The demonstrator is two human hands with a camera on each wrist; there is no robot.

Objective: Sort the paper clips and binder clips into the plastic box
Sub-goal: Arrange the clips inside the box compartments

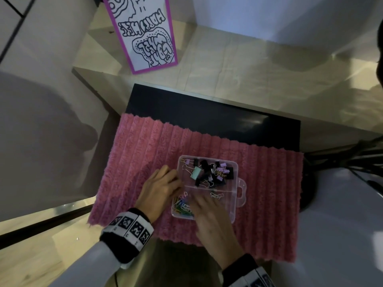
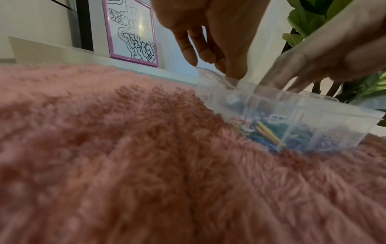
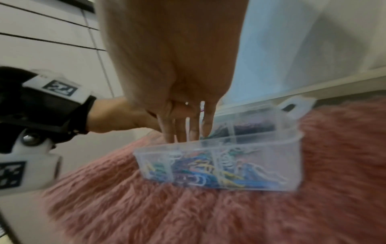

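A clear plastic box (image 1: 236, 212) with compartments sits on a pink fluffy mat (image 1: 145, 152). Its far compartment holds black, purple and mint binder clips (image 1: 209, 172). Coloured paper clips (image 1: 182, 205) fill the near left compartment, and a few white paper clips (image 1: 216, 196) lie in the near right one. My left hand (image 1: 176, 180) is at the box's left wall, its straight fingers (image 2: 235, 72) touching the rim. My right hand (image 1: 199, 201) reaches over the near side, straight spread fingers (image 3: 206, 125) pointing down into the paper-clip compartment (image 3: 208, 171). What the fingertips touch is blurred.
The mat lies on a black table (image 1: 207, 112) against a pale wooden shelf (image 1: 238, 65). A purple-framed drawing (image 1: 143, 34) leans at the back left. A leafy plant (image 2: 309, 19) stands to the right, with dark cables (image 1: 342, 154) near a white surface (image 1: 342, 214).
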